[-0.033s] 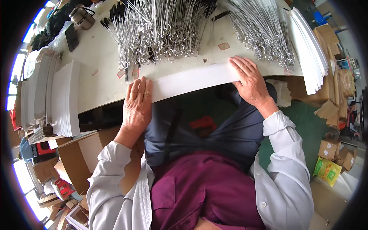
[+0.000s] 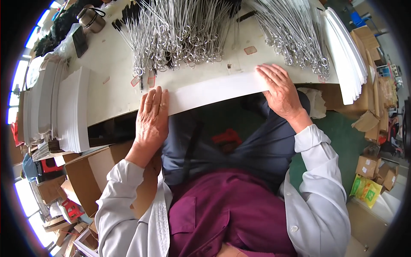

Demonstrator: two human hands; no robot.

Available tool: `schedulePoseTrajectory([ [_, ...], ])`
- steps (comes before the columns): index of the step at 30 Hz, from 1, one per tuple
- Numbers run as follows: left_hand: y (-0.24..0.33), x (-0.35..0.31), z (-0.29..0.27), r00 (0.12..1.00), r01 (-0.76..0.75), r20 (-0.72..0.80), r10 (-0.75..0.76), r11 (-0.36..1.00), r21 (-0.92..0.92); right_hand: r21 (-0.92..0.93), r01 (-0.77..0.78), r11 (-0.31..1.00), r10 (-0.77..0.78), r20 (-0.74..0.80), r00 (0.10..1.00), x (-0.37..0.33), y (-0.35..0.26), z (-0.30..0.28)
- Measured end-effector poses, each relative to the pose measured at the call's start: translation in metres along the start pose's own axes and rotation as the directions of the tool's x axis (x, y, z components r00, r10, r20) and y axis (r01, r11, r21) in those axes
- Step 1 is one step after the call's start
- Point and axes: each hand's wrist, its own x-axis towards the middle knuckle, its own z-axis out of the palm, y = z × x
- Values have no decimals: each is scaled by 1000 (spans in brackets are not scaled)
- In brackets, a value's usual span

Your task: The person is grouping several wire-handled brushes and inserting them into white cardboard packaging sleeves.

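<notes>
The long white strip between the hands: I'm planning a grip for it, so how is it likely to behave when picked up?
The long white strip is probably light, since it looks thin. It may sag or bend if lifted by one end, being long and narrow. It could be somewhat slippery, as its visible face looks smooth.

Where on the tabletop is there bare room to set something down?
The widest bare patch of tabletop lies between the left white card stack and the left looped-wire brush pile. A narrower gap separates that pile from the right looped-wire pile. Crowded: under both piles, the right edge under white sheets, and the front, where left hand and right hand rest on a white strip.
</notes>
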Motion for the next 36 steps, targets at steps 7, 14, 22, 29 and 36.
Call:
schedulePoseTrajectory([
  [7, 36, 32, -73, 937, 105, 344, 64, 887, -451, 199, 241, 950, -218, -129, 967, 25, -64, -12],
  [14, 55, 48, -33, 916, 317, 397, -58, 712, -626, 353, 53, 934, 54, -288, 956, 30, -103, -3],
  [22, 77, 23, -15, 901, 401, 396, -175, 682, -611, 574, -122, 810, 320, -258, 911, -10, -125, 31],
  [29, 96, 3, 0, 913, 398, 352, -207, 645, -652, 882, -433, 188, 380, 341, 860, -20, -143, 37],
  [36, 100, 4, 8, 928, 361, 341, -152, 601, -714, 821, -541, 185, 367, 453, 813, -25, -145, 35],
])
